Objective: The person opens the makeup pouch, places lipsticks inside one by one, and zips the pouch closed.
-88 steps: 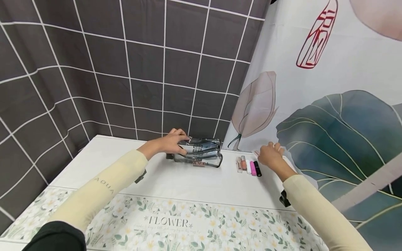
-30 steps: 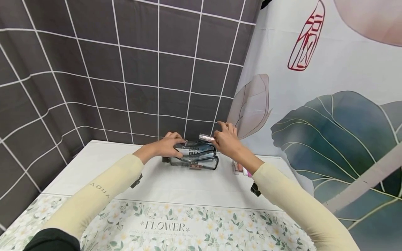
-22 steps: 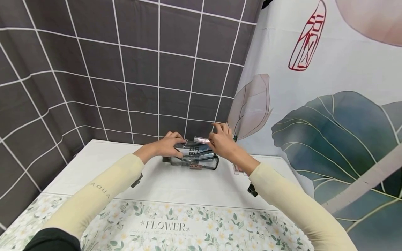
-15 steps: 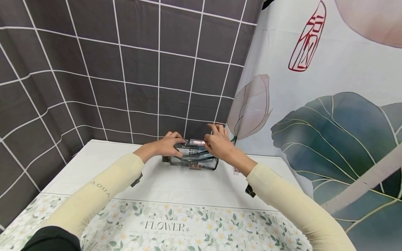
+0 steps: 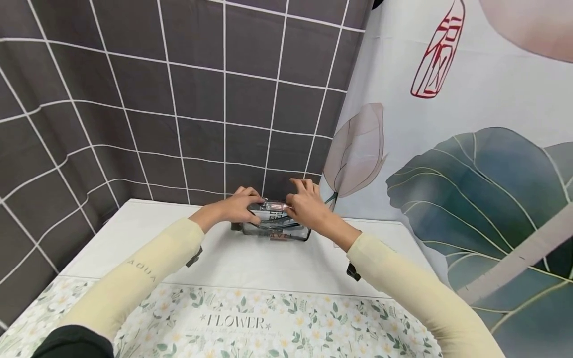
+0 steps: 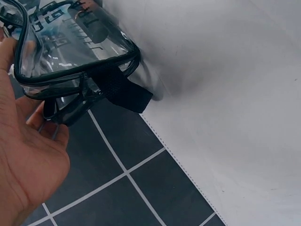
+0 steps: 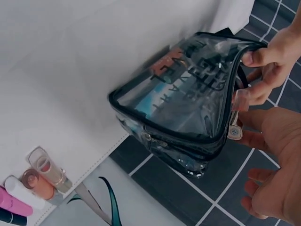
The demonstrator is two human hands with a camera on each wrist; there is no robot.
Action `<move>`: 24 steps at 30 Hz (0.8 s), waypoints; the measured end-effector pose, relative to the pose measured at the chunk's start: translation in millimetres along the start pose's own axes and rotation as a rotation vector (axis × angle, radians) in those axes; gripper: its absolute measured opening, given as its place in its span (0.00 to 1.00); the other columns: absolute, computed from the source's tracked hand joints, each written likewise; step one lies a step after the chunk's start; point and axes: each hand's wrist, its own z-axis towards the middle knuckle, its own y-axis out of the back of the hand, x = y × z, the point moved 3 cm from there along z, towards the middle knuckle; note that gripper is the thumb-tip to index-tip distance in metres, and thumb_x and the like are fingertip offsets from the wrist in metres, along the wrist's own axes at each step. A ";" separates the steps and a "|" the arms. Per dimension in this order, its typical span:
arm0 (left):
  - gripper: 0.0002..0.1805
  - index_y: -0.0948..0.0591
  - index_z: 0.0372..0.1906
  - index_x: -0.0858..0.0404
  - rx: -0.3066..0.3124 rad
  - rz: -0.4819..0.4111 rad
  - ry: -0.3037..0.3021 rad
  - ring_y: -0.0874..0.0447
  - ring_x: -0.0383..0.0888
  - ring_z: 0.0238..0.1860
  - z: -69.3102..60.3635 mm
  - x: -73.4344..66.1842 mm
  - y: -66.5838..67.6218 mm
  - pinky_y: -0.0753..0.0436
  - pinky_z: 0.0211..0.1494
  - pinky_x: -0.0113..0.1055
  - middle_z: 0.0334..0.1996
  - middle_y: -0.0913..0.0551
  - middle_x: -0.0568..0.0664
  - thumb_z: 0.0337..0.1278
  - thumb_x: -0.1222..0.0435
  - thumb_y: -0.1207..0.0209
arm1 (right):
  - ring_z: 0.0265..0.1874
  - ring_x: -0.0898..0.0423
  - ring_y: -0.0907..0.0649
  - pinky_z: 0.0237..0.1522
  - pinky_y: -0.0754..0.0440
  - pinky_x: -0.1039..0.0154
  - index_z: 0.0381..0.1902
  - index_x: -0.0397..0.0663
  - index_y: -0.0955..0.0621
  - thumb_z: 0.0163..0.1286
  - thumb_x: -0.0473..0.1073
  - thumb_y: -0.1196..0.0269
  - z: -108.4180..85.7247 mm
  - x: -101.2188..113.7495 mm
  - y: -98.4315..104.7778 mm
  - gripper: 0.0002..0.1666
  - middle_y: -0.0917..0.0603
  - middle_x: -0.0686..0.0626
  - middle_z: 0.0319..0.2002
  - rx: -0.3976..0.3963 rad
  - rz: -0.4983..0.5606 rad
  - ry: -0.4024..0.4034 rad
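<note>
A clear toiletry bag with black piping (image 5: 279, 234) stands on the white tabletop against the back curtain. My left hand (image 5: 239, 206) grips the left end of its upper edge; the right wrist view shows that thumb over the rim. Inside the bag lie blue-white and orange-brown items, blurred by the plastic. My right hand (image 5: 309, 205) pinches a lipstick tube (image 5: 276, 206) with a clear cap, held level over the bag's open top. In the right wrist view the tube's gold end (image 7: 235, 133) sits at my fingertips, its capped part beside the bag's rim.
Several lip products stand out in the right wrist view: a clear-capped tube (image 7: 49, 169), an orange-brown one (image 7: 37, 183), a white one (image 7: 23, 192) and a pink one (image 7: 15, 203). A floral mat (image 5: 250, 330) covers the near part of the table. Grid-patterned curtain (image 5: 179, 99) hangs behind.
My right hand took the lipstick tube from beyond the row on the right and carried it left, then lowered it to the bag's opening. My left hand stayed on the bag.
</note>
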 end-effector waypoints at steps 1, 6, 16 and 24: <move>0.45 0.25 0.82 0.69 -0.001 -0.003 0.001 0.39 0.62 0.79 -1.2 0.7 -0.3 0.28 0.83 0.63 0.80 0.31 0.63 0.63 0.52 0.33 | 0.81 0.27 0.33 0.79 0.31 0.26 0.47 0.50 0.07 0.84 0.49 0.31 0.9 1.9 -0.8 0.11 0.31 0.29 0.85 0.002 -0.001 0.004; 0.45 0.24 0.82 0.68 -0.007 -0.010 -0.001 0.39 0.62 0.79 -4.3 0.5 -0.5 0.28 0.83 0.64 0.80 0.30 0.63 0.63 0.51 0.33 | 0.81 0.27 0.32 0.80 0.31 0.27 0.47 0.49 0.06 0.84 0.49 0.31 4.7 8.1 -5.0 0.12 0.31 0.30 0.85 0.013 0.001 0.012; 0.44 0.25 0.82 0.68 0.000 -0.014 0.000 0.39 0.61 0.78 -2.2 -2.3 1.6 0.27 0.82 0.63 0.80 0.31 0.62 0.65 0.51 0.33 | 0.81 0.28 0.32 0.81 0.31 0.27 0.47 0.50 0.06 0.85 0.50 0.31 4.9 10.0 -7.1 0.12 0.30 0.30 0.84 0.015 -0.002 0.006; 0.45 0.25 0.83 0.68 0.012 -0.004 -0.001 0.39 0.60 0.77 -1.5 -0.7 1.5 0.26 0.81 0.63 0.80 0.31 0.62 0.64 0.51 0.33 | 0.80 0.29 0.32 0.78 0.30 0.27 0.46 0.50 0.06 0.86 0.50 0.33 6.1 11.7 -11.1 0.14 0.29 0.30 0.83 0.000 0.009 0.041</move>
